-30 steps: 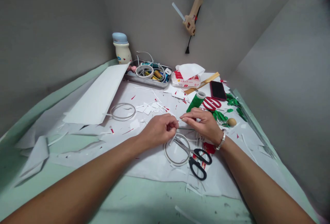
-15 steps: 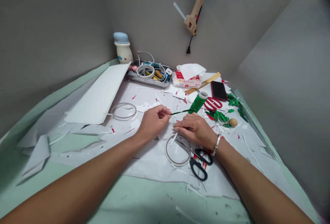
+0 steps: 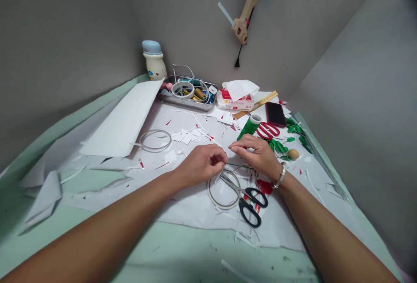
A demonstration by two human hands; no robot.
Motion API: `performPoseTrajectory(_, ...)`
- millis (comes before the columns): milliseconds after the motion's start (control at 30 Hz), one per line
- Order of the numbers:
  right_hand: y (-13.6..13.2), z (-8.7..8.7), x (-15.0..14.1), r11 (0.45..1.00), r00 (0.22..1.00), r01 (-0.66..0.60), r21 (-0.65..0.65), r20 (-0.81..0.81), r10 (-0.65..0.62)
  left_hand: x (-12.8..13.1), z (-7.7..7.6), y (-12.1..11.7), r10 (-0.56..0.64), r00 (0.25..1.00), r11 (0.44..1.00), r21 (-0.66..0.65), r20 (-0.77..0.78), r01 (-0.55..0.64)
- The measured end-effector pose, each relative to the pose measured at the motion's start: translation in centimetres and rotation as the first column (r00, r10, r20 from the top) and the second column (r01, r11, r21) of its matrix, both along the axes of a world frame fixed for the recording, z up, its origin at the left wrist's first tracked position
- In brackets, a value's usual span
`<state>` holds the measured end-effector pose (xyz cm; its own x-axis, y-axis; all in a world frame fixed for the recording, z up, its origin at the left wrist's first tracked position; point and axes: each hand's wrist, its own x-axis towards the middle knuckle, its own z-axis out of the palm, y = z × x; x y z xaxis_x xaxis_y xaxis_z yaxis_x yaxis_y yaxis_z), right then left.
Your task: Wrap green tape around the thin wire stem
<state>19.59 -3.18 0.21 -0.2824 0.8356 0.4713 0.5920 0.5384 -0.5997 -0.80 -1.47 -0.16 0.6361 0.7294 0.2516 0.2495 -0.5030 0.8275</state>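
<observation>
My left hand (image 3: 203,164) is closed in a pinch on one end of a thin green wire (image 3: 239,166) that runs rightward, low over the paper. My right hand (image 3: 257,152) lies just right of it, fingers curled over the wire, thumb and forefinger pressed together near the left hand's fingertips. Directly below both hands are a clear tape ring (image 3: 224,189) and black-handled scissors (image 3: 249,202). A green spool (image 3: 249,127) stands just behind my right hand.
White paper sheets (image 3: 125,120) and scraps cover the green table (image 3: 182,252). At the back: a metal tray (image 3: 189,96), a bottle (image 3: 153,61), a tissue pack (image 3: 236,96), a wooden ruler (image 3: 259,104), a phone (image 3: 275,113). Green leaf cutouts (image 3: 280,147), a second tape ring (image 3: 155,140).
Half a second ago my left hand held the wire raised and pointing at the spool; it has come down and forward. My right hand has shifted up and right along the wire.
</observation>
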Motion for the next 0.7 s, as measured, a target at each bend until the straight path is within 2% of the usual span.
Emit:
performPoseTrajectory(67, 0.2, -0.2, 0.3, 0.998, 0.999, 0.015, -0.056, -0.037, -0.017, 0.0, 0.2, 0.1, -0.013, 0.999, 0.992, -0.122, 0.050, 0.019)
performPoseTrajectory(167, 0.3, -0.6, 0.2, 0.996, 0.999, 0.011, -0.088, -0.030, -0.014, 0.0, 0.4, 0.4, 0.023, 0.989, 0.952, -0.306, 0.147, 0.023)
performPoseTrajectory(233, 0.1, -0.8, -0.2, 0.998, 1.000, -0.003, -0.063, 0.028, 0.005, 0.0, 0.4, 0.7, 0.089, 0.975, 0.928, -0.373, 0.202, -0.007)
performPoseTrajectory(300, -0.1, -1.1, -0.8, 0.999, 0.990, -0.041, -0.024, 0.133, 0.044, 0.0, 0.3, 0.9, 0.175, 0.962, 0.919, -0.386, 0.210, -0.083)
performPoseTrajectory(400, -0.5, -1.2, -1.5, 0.993, 0.947, -0.112, 0.030, 0.307, 0.098, 0.0, 0.0, 1.2, 0.316, 0.937, 0.915, -0.310, 0.150, -0.259)
performPoseTrajectory(500, -0.8, -0.9, -1.8, 0.985, 0.917, -0.148, 0.084, 0.385, 0.105, -0.1, -0.3, 1.2, 0.400, 0.914, 0.909, -0.152, 0.064, -0.387)
performPoseTrajectory(600, -0.9, -0.5, -1.5, 0.982, 0.921, -0.146, 0.118, 0.379, 0.091, -0.2, -0.4, 1.0, 0.397, 0.918, 0.918, -0.012, -0.014, -0.397)
performPoseTrajectory(700, -0.7, -0.1, -1.0, 0.987, 0.945, -0.105, 0.119, 0.322, 0.061, -0.1, -0.1, 0.7, 0.368, 0.928, 0.929, 0.073, -0.059, -0.363)
